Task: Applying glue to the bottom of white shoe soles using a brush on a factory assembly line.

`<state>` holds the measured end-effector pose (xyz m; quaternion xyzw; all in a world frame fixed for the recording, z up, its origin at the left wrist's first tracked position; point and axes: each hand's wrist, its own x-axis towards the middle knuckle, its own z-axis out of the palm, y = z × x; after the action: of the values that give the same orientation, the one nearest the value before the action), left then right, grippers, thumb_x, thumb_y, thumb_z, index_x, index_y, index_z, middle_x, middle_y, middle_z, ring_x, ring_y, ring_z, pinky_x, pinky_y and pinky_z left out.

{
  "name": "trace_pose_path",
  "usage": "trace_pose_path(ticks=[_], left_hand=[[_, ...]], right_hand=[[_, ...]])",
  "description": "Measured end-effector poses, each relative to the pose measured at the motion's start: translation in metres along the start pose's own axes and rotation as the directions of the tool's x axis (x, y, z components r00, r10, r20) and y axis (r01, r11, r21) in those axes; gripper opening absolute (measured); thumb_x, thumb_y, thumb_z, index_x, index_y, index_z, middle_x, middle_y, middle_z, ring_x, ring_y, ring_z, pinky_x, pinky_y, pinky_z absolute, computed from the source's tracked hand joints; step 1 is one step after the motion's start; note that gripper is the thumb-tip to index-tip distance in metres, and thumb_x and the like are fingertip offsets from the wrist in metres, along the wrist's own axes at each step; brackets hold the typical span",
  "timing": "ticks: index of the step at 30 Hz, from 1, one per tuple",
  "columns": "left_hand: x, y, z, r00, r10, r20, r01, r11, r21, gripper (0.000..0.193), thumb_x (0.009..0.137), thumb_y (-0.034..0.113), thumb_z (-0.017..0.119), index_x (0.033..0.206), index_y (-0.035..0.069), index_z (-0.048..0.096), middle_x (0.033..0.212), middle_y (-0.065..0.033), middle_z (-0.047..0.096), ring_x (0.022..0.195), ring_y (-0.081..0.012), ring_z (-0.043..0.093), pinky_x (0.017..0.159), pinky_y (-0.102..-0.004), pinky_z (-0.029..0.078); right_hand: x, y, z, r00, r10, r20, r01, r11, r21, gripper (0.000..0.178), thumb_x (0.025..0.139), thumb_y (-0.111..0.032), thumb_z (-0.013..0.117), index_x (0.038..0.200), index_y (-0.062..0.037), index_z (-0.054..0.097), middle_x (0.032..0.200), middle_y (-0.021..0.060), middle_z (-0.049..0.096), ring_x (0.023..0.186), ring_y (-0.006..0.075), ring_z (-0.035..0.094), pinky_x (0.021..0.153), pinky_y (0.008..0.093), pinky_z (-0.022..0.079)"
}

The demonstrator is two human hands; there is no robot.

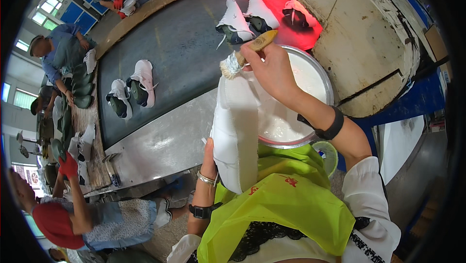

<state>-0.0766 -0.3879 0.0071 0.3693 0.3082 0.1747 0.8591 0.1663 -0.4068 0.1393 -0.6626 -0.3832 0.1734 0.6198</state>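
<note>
My left hand (209, 160) is closed on a white shoe (224, 132), gripping it from the left side. The shoe is held on end, and its pale sole faces right; most of my fingers are hidden behind it. In my right hand (273, 73) is a brush with a wooden handle (264, 40), pinched near its head. White paste coats the bristles (229, 67), which are at the upper end of the shoe. Beneath my right forearm stands a round metal basin (330, 88) holding white liquid (310, 75).
Several white and dark shoes (141, 82) lie on a dark conveyor belt (182, 40), with a metal ledge (160, 149) along its near side. Red light falls on its far end. Co-workers (99, 214) handle shoes at the left. A worn cream machine surface (361, 40) is at right.
</note>
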Motion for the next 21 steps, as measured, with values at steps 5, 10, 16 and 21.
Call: trace_pose_path(ticks=[5,10,16,21], left_hand=[[0.001,0.002,-0.002,1.000,0.005,0.011,-0.004,0.998,-0.064,0.061,0.092,0.051,0.037,0.129,0.002,0.041,0.116,-0.0110,0.057,0.100,-0.0197,0.059,0.084,-0.0334,0.049],[0.001,0.007,0.004,0.999,-0.042,0.011,0.042,0.999,0.018,0.059,0.092,0.048,0.040,0.129,0.002,0.042,0.118,-0.0106,0.056,0.101,-0.0189,0.059,0.084,-0.0333,0.049],[0.000,0.006,-0.001,0.997,-0.009,0.075,0.009,1.000,0.011,0.061,0.092,0.048,0.042,0.131,0.002,0.040,0.120,-0.0112,0.055,0.104,-0.0197,0.058,0.087,-0.0333,0.048],[0.000,0.010,0.003,0.998,-0.056,0.025,0.055,0.996,0.066,0.063,0.091,0.049,0.043,0.133,0.001,0.038,0.123,-0.0126,0.054,0.107,-0.0210,0.056,0.090,-0.0341,0.047]], right_hand=[[-0.034,-0.024,-0.008,0.939,0.140,0.313,-0.186,0.975,0.123,0.028,0.088,-0.022,0.057,0.089,0.0064,0.060,0.074,0.0116,0.065,0.063,0.0159,0.063,0.058,0.0291,0.048],[0.011,0.002,-0.004,0.990,0.061,0.129,-0.063,0.998,0.009,0.028,0.087,-0.021,0.058,0.088,0.0063,0.060,0.074,0.0122,0.065,0.062,0.0167,0.063,0.058,0.0288,0.048],[0.008,-0.022,-0.017,0.995,-0.088,-0.040,0.087,0.996,-0.022,0.027,0.088,-0.021,0.058,0.086,0.0060,0.060,0.073,0.0101,0.064,0.062,0.0140,0.061,0.058,0.0265,0.049],[0.001,-0.021,-0.028,0.899,0.240,0.365,-0.239,0.970,-0.049,0.027,0.089,-0.022,0.057,0.085,0.0046,0.061,0.073,0.0063,0.062,0.064,0.0100,0.060,0.059,0.0232,0.050]])
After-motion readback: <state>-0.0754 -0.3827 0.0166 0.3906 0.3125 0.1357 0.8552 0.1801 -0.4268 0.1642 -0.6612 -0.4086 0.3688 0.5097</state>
